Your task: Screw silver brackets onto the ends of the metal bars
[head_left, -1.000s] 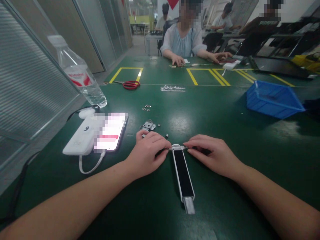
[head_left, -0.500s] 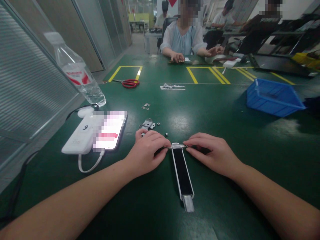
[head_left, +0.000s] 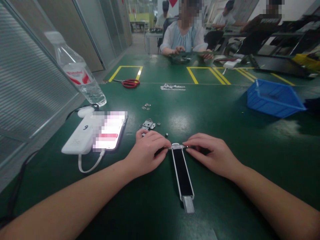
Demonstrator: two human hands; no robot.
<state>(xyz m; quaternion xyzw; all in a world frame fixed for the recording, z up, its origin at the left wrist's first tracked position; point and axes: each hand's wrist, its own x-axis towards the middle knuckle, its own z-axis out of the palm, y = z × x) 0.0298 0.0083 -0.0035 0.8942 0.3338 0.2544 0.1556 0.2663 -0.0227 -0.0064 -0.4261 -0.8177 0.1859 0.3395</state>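
"What do your fingers have hold of?"

"My left hand [head_left: 147, 154] and right hand [head_left: 212, 154] come in from either side, their fingers [head_left: 161, 144] curled and almost closed. They pinch the two ends of a thin silver metal crosspiece [head_left: 176, 146]."

"Where's that crosspiece?"

"At the top end of a long, narrow black strip framed in silver metal [head_left: 182, 173]. The strip lies flat on the dark green surface [head_left: 237, 206], between my hands, and runs down toward me."

"What's nearest?"

"Just beyond my left hand are a small steel hinge-like bracket [head_left: 148, 125] and a tiny black cylinder [head_left: 166, 134]. Farther up lie some small metal washers [head_left: 146, 106]."

"And to the sides?"

"On my left, a phone with a blurred screen [head_left: 110, 131] lies beside a white power bank [head_left: 80, 140], joined by a short white cable [head_left: 87, 165]. Behind them stands a clear plastic water bottle [head_left: 80, 80]. On my right sits a blue plastic tray [head_left: 275, 99]."

"Farther off?"

"Red-handled scissors [head_left: 130, 83], then a person in a pale blue blouse [head_left: 185, 40] across the surface."
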